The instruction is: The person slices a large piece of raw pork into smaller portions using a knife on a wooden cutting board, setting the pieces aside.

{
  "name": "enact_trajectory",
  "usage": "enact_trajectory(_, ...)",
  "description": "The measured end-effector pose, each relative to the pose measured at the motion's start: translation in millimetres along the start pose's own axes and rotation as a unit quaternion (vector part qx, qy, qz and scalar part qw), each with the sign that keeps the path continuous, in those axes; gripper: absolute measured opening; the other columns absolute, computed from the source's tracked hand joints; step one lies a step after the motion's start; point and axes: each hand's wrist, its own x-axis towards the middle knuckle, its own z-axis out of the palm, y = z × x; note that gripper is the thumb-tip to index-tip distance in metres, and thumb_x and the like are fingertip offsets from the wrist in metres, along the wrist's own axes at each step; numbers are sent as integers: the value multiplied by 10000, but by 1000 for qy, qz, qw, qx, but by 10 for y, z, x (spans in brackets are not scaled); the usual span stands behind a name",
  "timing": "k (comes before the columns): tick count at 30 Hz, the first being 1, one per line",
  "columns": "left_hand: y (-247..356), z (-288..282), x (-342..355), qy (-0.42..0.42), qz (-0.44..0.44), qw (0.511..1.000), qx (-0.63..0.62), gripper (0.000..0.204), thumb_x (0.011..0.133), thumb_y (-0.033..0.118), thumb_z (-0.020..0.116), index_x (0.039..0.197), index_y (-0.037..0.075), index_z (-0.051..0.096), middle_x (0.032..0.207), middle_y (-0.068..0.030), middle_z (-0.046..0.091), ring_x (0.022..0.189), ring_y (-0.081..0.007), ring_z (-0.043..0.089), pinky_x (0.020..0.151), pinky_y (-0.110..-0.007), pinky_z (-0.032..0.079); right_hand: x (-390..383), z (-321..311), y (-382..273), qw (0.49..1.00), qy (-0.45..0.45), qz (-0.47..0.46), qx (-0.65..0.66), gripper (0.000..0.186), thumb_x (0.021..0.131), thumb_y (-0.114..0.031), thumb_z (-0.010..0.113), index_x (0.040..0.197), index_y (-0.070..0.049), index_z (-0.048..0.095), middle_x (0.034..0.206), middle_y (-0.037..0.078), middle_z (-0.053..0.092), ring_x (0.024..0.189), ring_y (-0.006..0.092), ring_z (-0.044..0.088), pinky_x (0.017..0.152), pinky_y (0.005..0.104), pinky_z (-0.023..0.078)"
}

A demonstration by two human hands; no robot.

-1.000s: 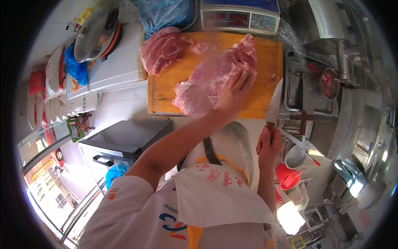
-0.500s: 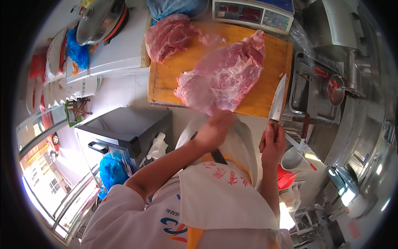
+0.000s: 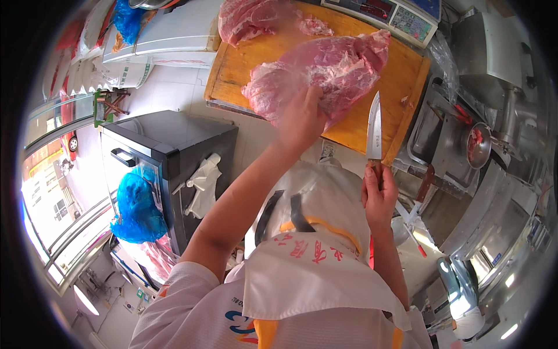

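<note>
A large slab of raw meat (image 3: pixel 343 70) lies on a yellow wooden cutting board (image 3: pixel 401 84), its middle partly blurred by a haze. My left hand (image 3: pixel 302 119) is on the slab's near edge, fingers curled onto it. My right hand (image 3: pixel 379 189) grips a wooden-handled knife (image 3: pixel 374 131), blade pointing away from me over the board's right part. A second chunk of meat (image 3: pixel 247 20) and some small scraps (image 3: pixel 315 25) sit at the back of the board.
A scale (image 3: pixel 392 17) stands behind the board. To the right are metal trays (image 3: pixel 430 145), a bowl with red bits (image 3: pixel 478 145) and steel equipment. At left are a white chest (image 3: pixel 165 43), a dark cabinet (image 3: pixel 197 136), a blue bag (image 3: pixel 136 206) and a window.
My left hand came off the top of the meat toward me, then went back onto its near edge. The knife stays in my right hand. The view has shifted, showing more on the lower left.
</note>
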Motion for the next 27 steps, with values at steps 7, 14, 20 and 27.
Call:
enact_trajectory(7, -142, -23, 84, 7, 86, 995, 46, 300, 862, -26, 670, 1147, 65, 668, 1020, -170, 723, 950, -426, 736, 793, -503, 597, -106, -78, 97, 1000, 4, 14, 23, 122, 1118, -131, 674, 1155, -16, 662, 821, -56, 552, 640, 19, 476, 540, 215, 384)
enact_trajectory(14, -63, -264, 135, -45, 95, 994, 2, 351, 841, -35, 707, 1178, 59, 688, 1002, -151, 692, 888, -366, 727, 770, -471, 597, -319, 118, 302, 996, 57, 25, 56, 133, 1116, -131, 676, 1160, -7, 658, 824, -48, 551, 646, 22, 470, 546, 219, 388)
enact_trajectory(20, -112, -351, 116, -47, 155, 987, 9, 311, 852, -16, 735, 1158, 40, 724, 984, -141, 695, 849, -342, 732, 753, -444, 607, -547, 429, 552, 986, 115, 52, 111, 132, 1111, -126, 682, 1165, -7, 661, 821, -52, 539, 662, 20, 455, 551, 228, 387)
enact_trajectory(27, -309, -144, 259, -80, 161, 983, 41, 134, 865, 55, 722, 996, 45, 750, 906, -154, 712, 790, -380, 731, 710, -475, 604, -724, 818, 653, 980, 142, 29, 134, 140, 1115, -127, 672, 1179, -3, 662, 822, -56, 532, 680, 24, 459, 570, 230, 389)
